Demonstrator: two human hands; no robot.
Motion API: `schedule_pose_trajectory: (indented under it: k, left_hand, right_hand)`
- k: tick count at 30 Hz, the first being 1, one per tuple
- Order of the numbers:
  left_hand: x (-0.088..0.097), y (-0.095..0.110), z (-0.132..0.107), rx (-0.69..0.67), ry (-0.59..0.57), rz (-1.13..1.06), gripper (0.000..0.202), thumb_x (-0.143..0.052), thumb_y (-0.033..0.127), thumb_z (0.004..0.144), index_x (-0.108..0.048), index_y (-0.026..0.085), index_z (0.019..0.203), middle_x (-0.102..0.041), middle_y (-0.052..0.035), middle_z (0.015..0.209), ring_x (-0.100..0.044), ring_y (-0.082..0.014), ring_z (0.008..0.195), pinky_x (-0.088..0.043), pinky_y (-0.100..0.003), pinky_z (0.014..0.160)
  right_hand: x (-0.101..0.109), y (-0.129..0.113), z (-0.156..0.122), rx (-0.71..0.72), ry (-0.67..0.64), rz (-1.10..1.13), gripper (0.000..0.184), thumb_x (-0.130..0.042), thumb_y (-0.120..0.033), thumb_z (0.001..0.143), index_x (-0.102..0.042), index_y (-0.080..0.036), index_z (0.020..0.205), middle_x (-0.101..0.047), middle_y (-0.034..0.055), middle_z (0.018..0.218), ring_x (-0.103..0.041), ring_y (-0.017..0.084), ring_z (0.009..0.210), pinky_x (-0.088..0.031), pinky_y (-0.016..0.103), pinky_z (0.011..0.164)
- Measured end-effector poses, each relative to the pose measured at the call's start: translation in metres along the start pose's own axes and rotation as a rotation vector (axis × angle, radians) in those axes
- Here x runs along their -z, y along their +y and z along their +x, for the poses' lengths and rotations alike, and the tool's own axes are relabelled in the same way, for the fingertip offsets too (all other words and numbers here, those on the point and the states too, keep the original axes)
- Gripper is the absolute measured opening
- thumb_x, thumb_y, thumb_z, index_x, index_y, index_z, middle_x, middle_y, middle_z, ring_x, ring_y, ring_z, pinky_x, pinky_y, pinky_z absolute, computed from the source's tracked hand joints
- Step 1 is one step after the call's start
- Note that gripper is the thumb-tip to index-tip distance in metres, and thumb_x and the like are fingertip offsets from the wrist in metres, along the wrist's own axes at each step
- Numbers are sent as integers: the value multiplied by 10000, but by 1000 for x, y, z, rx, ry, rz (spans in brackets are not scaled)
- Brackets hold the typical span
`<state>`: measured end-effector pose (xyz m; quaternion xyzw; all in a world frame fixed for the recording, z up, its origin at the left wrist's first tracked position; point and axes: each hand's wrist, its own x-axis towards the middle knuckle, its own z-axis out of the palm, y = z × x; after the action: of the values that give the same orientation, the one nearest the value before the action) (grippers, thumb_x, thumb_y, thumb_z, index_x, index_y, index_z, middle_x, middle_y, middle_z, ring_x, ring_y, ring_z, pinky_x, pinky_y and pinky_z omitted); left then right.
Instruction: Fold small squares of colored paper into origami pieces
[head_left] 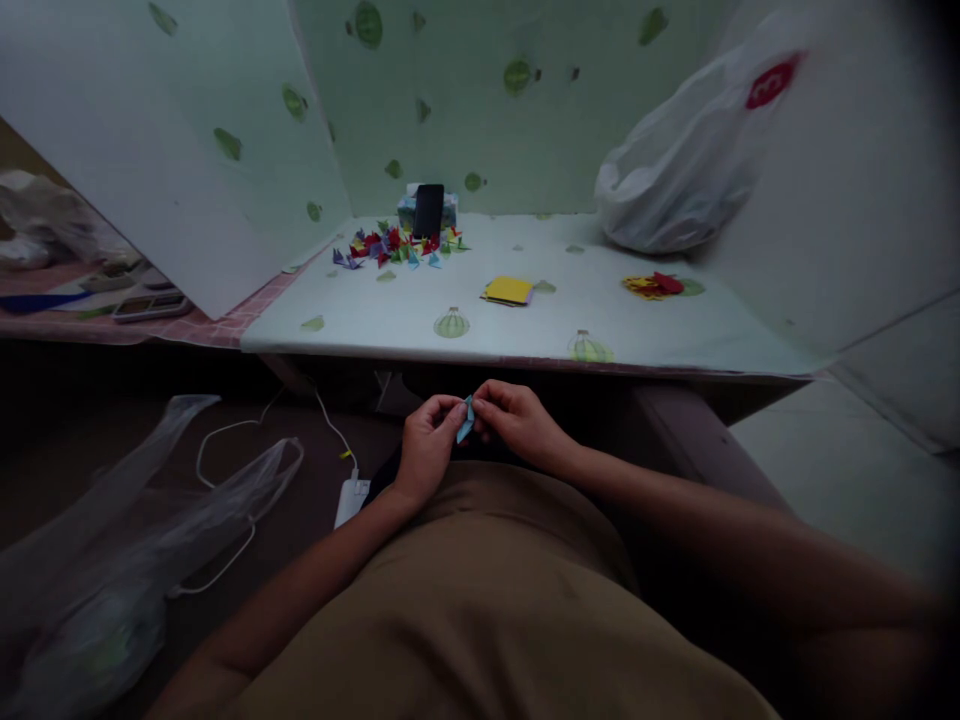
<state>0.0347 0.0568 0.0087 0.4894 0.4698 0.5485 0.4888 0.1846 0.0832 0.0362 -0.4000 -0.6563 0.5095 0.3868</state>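
A small folded piece of light-blue origami paper point(466, 421) is pinched between my two hands, in front of my body and below the table's near edge. My left hand point(431, 440) grips its left side with thumb and fingers. From the right, my right hand point(517, 420) pinches its upper part. On the table lies a stack of square paper point(508, 291) with a yellow sheet on top. Farther back is a pile of folded paper cranes point(390, 244) in red, purple, green, yellow and blue.
A black phone point(429, 211) leans against a tissue box point(450, 209) behind the pile. Red and yellow paper pieces point(654, 286) lie to the right, near a hanging white plastic bag point(667, 185). At lower left are a clear plastic bag point(112, 610) and a white power strip point(351, 500) with cables.
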Motion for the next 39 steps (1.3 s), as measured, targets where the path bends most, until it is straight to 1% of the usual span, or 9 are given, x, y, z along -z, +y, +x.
schedule_pose_trajectory:
  k: [5, 9, 15, 20, 26, 33, 39]
  left_hand:
    - [-1, 3, -1, 21, -1, -49, 223, -693, 363, 788, -638, 159, 861, -644, -2, 709, -564, -117, 598, -475, -229, 554]
    - [-2, 5, -1, 15, 12, -40, 226, -700, 368, 780, -636, 159, 838, -643, 3, 690, -564, -114, 588, -458, -222, 546]
    - [-1, 4, 0, 12, 4, -55, 226, -709, 358, 774, -628, 155, 833, -650, 11, 671, -554, -102, 567, -440, -210, 537]
    - [-1, 3, 0, 7, 12, -34, 205, -707, 338, 777, -630, 148, 792, -645, 8, 661, -541, -95, 567, -428, -206, 541]
    - [1, 2, 1, -5, -12, 1, 195, -691, 331, 787, -632, 146, 805, -635, 9, 667, -535, -97, 574, -424, -213, 549]
    - [1, 2, 0, -20, -9, 61, 188, -666, 332, 795, -637, 148, 824, -621, 9, 687, -521, -101, 585, -419, -217, 552]
    - [2, 1, 0, -15, -32, 91, 190, -656, 337, 798, -631, 150, 821, -610, 6, 698, -512, -107, 591, -413, -225, 556]
  right_hand:
    - [0, 2, 1, -16, -14, 102, 168, -587, -320, 833, -566, -173, 754, -591, -22, 628, -558, 105, 535, -439, 237, 522]
    - [-1, 3, 1, -44, -17, 180, 157, -617, -312, 807, -568, -173, 752, -596, -26, 627, -568, 105, 539, -457, 239, 529]
    - [-1, 5, 3, -60, -25, 224, 146, -638, -296, 782, -572, -167, 759, -605, -31, 620, -575, 99, 533, -470, 234, 530]
    - [0, 5, 3, -69, -24, 207, 138, -645, -288, 780, -585, -164, 770, -605, -33, 611, -568, 97, 522, -463, 230, 519]
    - [2, 5, 5, -87, -53, 195, 142, -642, -288, 778, -578, -162, 771, -606, -29, 613, -567, 96, 522, -469, 230, 518]
    - [4, 2, 4, -41, -38, 30, 113, -606, -267, 789, -581, -161, 759, -595, -26, 608, -553, 98, 514, -443, 228, 505]
    - [4, 3, 4, -23, -21, -46, 94, -581, -252, 781, -572, -164, 747, -587, -25, 600, -549, 103, 503, -425, 226, 491]
